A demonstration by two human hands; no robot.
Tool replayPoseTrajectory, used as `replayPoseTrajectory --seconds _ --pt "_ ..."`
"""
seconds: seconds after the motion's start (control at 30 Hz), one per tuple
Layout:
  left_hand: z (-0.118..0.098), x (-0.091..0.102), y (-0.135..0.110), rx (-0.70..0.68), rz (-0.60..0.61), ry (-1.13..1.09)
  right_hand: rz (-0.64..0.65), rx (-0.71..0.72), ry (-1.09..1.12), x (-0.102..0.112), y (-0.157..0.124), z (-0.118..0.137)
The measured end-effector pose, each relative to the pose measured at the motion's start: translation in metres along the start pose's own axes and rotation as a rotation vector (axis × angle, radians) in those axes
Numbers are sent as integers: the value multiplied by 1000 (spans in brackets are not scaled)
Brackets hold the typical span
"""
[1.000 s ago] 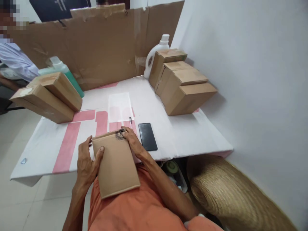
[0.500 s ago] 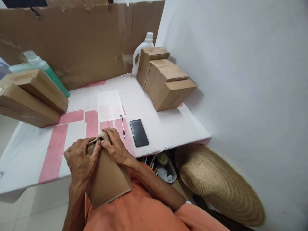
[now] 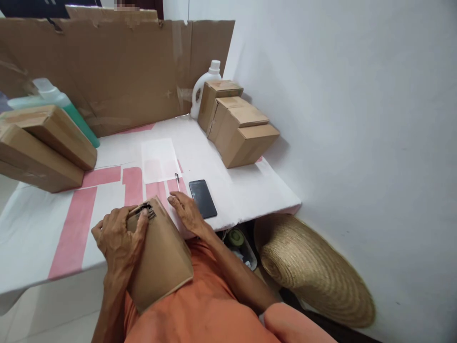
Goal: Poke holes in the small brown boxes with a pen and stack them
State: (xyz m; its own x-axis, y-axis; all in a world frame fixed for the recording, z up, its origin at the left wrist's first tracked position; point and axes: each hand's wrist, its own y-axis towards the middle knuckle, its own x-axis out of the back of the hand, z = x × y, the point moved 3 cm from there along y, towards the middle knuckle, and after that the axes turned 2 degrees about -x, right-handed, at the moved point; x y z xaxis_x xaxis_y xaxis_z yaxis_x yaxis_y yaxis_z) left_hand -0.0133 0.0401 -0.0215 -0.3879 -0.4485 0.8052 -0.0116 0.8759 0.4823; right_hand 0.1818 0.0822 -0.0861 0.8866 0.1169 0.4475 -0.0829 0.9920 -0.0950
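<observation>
A flat brown cardboard box [image 3: 164, 259] leans from my lap against the table's near edge. My left hand [image 3: 117, 238] grips its upper left corner, the thumb pressed beside a dark mark [image 3: 146, 211] at the top. To the right of the box's top, my right hand [image 3: 185, 214] lies on the table edge with its fingers stretched out flat and nothing in them. Its fingertips are just short of a black phone [image 3: 203, 197] and a pen [image 3: 177, 178].
A white sheet of paper [image 3: 159, 159] lies on the white and pink table cover [image 3: 250, 190]. Cardboard boxes are stacked at the right [image 3: 239, 128] and left [image 3: 39, 143], with a white bottle [image 3: 202, 90] and a green bottle [image 3: 71, 109] behind them. A straw hat [image 3: 310, 271] sits on the floor by the wall.
My right hand has left the box's top corner and moved right, flattening near the phone. My left hand stays on the corner. The view has shifted a little to the right.
</observation>
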Motion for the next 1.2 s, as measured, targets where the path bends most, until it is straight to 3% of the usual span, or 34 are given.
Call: replayPoseTrajectory --seconds 0.07,0.13,0.37,0.53,0.67,0.73,0.93,1.2 --pt "0 0 0 5 -3 4 -24 -158 -272 14 11 -9" --pt "-2 -3 1 18 2 18 -27 -246 -397 21 22 -15" --pt "-4 -5 1 2 54 13 -94 -293 -265 13 47 -24" --pt "-4 -3 -3 -59 86 4 -114 -200 69 20 43 -12" --pt "-7 -9 -1 -56 116 28 -47 47 666 25 20 19" --pt "-10 -12 2 -48 133 46 27 165 862 21 6 36" --pt "-12 -14 5 -38 161 77 38 206 717 2 -13 49" --pt "-10 -15 5 -54 174 97 46 228 598 8 -9 55"
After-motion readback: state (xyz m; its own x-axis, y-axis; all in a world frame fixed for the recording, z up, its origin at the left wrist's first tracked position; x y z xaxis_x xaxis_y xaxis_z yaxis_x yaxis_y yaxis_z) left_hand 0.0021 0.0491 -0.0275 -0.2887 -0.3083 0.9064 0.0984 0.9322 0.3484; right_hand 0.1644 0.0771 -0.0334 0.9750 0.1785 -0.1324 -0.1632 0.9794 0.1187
